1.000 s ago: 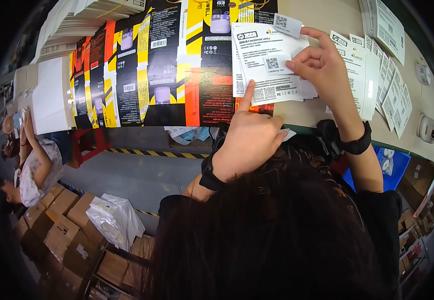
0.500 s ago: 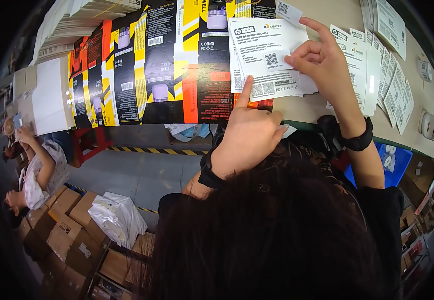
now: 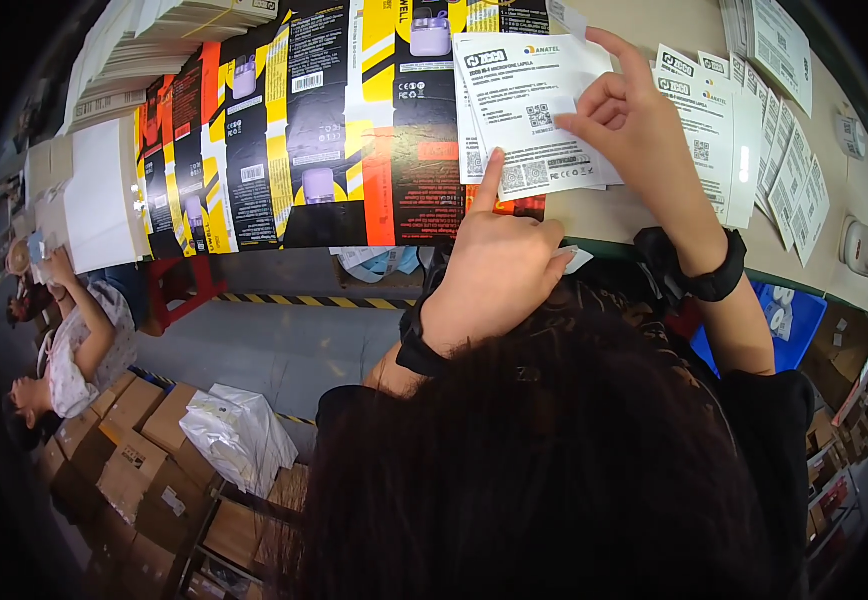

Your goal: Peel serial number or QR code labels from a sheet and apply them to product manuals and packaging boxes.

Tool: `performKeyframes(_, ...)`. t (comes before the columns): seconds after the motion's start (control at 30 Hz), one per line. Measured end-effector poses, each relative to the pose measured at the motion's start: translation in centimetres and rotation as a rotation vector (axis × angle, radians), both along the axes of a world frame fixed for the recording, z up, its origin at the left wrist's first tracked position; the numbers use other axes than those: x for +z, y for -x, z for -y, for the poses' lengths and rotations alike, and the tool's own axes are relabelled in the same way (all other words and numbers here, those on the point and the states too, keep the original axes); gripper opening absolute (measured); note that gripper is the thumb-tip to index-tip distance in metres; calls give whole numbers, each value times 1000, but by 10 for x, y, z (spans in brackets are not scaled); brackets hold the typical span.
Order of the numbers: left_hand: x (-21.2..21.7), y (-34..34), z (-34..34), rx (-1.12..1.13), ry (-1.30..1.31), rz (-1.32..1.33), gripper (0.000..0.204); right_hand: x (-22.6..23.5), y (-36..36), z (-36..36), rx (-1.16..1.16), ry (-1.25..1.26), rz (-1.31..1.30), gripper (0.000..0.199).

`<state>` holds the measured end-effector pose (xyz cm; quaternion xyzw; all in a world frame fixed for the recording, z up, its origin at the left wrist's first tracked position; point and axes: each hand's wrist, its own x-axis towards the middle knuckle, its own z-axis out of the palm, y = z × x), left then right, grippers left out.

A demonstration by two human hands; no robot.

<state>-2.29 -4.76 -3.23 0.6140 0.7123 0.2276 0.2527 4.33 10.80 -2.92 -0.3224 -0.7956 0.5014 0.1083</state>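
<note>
A stack of white printed sheets (image 3: 519,75) lies on the table in front of me. My left hand (image 3: 499,262) presses its stretched index fingertip on the stack's lower left part. Its other fingers are curled, and a white piece of paper (image 3: 580,260) pokes out beside the thumb, its hold mostly hidden. My right hand (image 3: 639,125) reaches over the stack from the right, thumb at the top sheet's right side. At its raised index fingertip is a small white label (image 3: 566,17); the grip on it is not fully shown.
Flat printed packaging sheets (image 3: 324,130) cover the table to the left, with stacked white pieces (image 3: 144,55) beyond. More printed sheets (image 3: 694,130) lie fanned at right. A blue bin (image 3: 804,325) stands below the table. Cartons (image 3: 134,470) and another person (image 3: 94,330) are at left.
My right hand has moved slightly left and up with the small label. The top sheet has shifted and turned a little, lining up closer with the stack. My left hand stays put.
</note>
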Motion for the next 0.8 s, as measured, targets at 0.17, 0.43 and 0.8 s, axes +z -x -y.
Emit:
performKeyframes(0.17, 2, 1, -2, -3, 14, 9, 15, -12, 5, -3, 31, -404, 111, 66)
performKeyframes(0.43, 1, 0, -2, 33, -47, 49, 13, -3, -11, -18, -24, -495, 80, 61)
performKeyframes(0.8, 4, -1, -3, 13, -23, 12, 18, 15, -32, -16, 16, -310, 181, 63)
